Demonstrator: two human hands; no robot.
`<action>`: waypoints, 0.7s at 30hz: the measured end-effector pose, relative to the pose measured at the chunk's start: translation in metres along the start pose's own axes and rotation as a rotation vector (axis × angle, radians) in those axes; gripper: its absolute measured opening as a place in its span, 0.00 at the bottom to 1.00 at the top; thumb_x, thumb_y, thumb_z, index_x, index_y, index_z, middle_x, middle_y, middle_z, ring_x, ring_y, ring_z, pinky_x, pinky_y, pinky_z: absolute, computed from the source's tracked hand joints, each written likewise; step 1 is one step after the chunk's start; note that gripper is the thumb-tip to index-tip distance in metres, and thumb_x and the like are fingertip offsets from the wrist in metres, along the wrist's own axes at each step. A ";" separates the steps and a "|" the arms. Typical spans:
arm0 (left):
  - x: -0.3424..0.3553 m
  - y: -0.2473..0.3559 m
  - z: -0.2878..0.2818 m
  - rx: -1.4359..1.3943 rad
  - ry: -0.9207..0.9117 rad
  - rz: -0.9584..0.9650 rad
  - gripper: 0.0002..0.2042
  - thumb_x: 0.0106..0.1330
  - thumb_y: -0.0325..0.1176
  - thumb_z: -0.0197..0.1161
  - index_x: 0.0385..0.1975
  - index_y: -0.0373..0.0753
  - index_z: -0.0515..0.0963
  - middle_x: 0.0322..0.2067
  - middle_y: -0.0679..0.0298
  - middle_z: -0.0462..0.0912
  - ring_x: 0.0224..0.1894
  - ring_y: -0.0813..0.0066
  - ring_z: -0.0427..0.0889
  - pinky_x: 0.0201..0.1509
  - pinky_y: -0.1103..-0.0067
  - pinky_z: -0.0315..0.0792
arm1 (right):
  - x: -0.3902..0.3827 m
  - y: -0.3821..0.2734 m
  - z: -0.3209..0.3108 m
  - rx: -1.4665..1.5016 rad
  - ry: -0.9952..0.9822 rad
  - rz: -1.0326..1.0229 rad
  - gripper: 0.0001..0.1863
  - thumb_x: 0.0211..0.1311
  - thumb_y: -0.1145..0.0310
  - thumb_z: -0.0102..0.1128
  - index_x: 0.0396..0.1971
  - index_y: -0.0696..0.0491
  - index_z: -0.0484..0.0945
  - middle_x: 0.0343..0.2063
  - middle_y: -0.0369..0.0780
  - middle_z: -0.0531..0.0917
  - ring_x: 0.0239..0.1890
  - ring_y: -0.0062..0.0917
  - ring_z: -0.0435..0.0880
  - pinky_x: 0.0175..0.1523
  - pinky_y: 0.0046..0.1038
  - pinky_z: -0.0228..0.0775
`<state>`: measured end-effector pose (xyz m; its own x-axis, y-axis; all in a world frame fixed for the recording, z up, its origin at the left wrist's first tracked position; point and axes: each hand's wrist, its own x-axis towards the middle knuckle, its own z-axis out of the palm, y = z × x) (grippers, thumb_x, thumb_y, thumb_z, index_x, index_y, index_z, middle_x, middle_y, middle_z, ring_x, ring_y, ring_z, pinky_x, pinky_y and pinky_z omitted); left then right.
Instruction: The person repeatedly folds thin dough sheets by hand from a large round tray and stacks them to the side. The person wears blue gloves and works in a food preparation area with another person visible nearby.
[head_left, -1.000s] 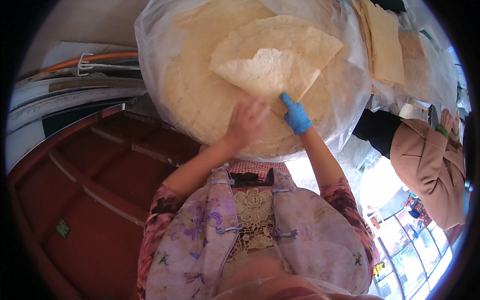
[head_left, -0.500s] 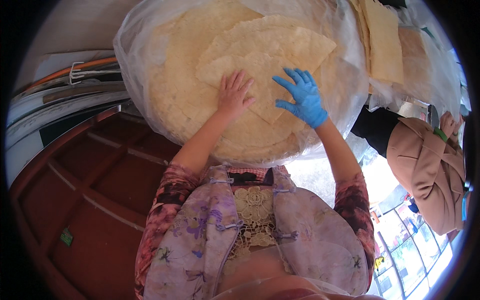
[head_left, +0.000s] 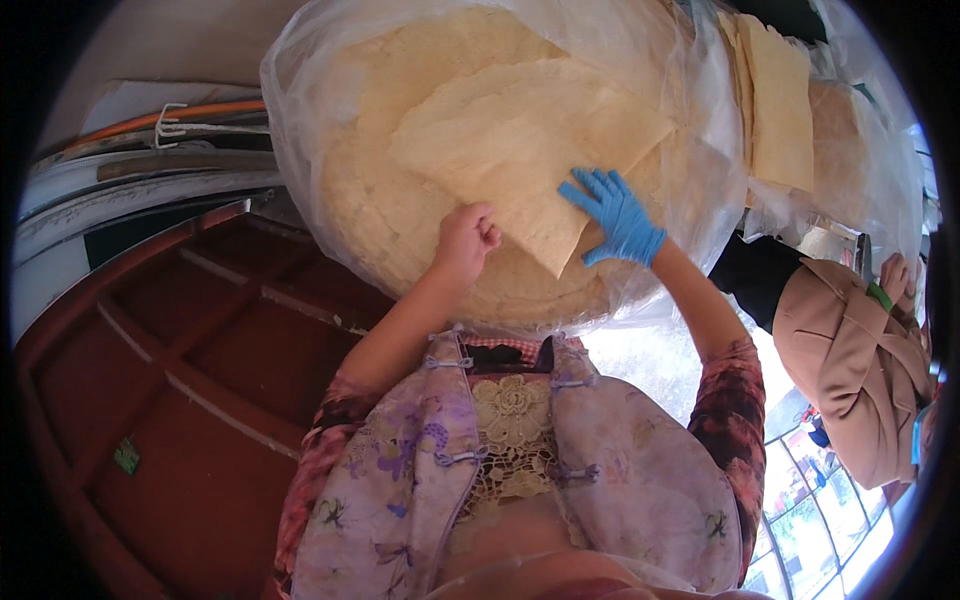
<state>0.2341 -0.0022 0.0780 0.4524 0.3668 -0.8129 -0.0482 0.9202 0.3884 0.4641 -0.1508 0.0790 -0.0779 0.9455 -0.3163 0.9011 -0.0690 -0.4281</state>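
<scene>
A big round stack of thin, pale-yellow flatbread (head_left: 375,190) lies inside a clear plastic bag (head_left: 300,110). On top is a folded sheet of flatbread (head_left: 520,130), one corner pointing toward me. My left hand (head_left: 466,240), bare, is closed at the near left edge of this sheet, its fingers curled against the edge. Part of its grip is hidden by the fingers. In a blue glove, my right hand (head_left: 622,222) rests palm down on the right side of the sheet near the corner, fingers spread.
Folded flatbread pieces (head_left: 780,105) stand in plastic at the far right. A person in a brown coat (head_left: 850,350) is beyond my right arm. A dark red ribbed panel (head_left: 200,370) lies left, with boards and an orange pole (head_left: 190,118) behind it.
My left hand has gone from lying flat on the flatbread to closed at its edge, moving nearer to me. My gloved right hand has shifted slightly nearer and to the right.
</scene>
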 end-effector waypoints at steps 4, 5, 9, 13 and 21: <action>-0.054 0.026 -0.015 -0.090 0.030 -0.183 0.09 0.60 0.34 0.57 0.22 0.44 0.65 0.14 0.70 0.66 0.18 0.74 0.69 0.21 0.78 0.64 | 0.004 -0.051 0.038 0.193 0.274 -0.024 0.39 0.44 0.60 0.66 0.61 0.45 0.63 0.60 0.45 0.64 0.59 0.45 0.64 0.64 0.45 0.53; -0.061 0.029 -0.015 -0.086 0.002 -0.215 0.09 0.61 0.35 0.56 0.23 0.44 0.65 0.15 0.70 0.66 0.18 0.74 0.69 0.22 0.78 0.64 | 0.011 -0.062 0.049 0.252 0.343 -0.046 0.36 0.46 0.63 0.65 0.60 0.46 0.64 0.59 0.45 0.66 0.58 0.44 0.66 0.64 0.42 0.55; -0.053 0.030 -0.003 0.129 -0.144 0.022 0.08 0.62 0.38 0.58 0.31 0.42 0.70 0.22 0.68 0.74 0.26 0.74 0.75 0.30 0.79 0.70 | 0.029 -0.075 0.075 0.793 0.467 0.021 0.29 0.51 0.70 0.60 0.56 0.52 0.69 0.55 0.45 0.72 0.56 0.39 0.71 0.62 0.34 0.59; -0.004 0.016 0.018 0.891 -0.133 0.955 0.17 0.60 0.38 0.60 0.46 0.39 0.70 0.44 0.58 0.73 0.48 0.62 0.73 0.53 0.69 0.66 | 0.032 -0.056 0.074 1.280 0.560 0.499 0.20 0.62 0.66 0.55 0.52 0.58 0.70 0.50 0.39 0.76 0.52 0.27 0.74 0.57 0.28 0.65; 0.104 0.001 0.033 1.763 -0.010 1.239 0.27 0.55 0.40 0.63 0.57 0.45 0.67 0.64 0.59 0.55 0.67 0.57 0.50 0.66 0.52 0.43 | 0.039 -0.011 0.076 2.220 0.539 0.646 0.22 0.63 0.65 0.55 0.54 0.58 0.67 0.50 0.42 0.75 0.50 0.30 0.77 0.51 0.31 0.74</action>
<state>0.3102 0.0323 0.0086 0.8506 0.5149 0.1062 0.4115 -0.7778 0.4751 0.4183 -0.1372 0.0068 0.3190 0.6141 -0.7219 -0.9044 -0.0303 -0.4255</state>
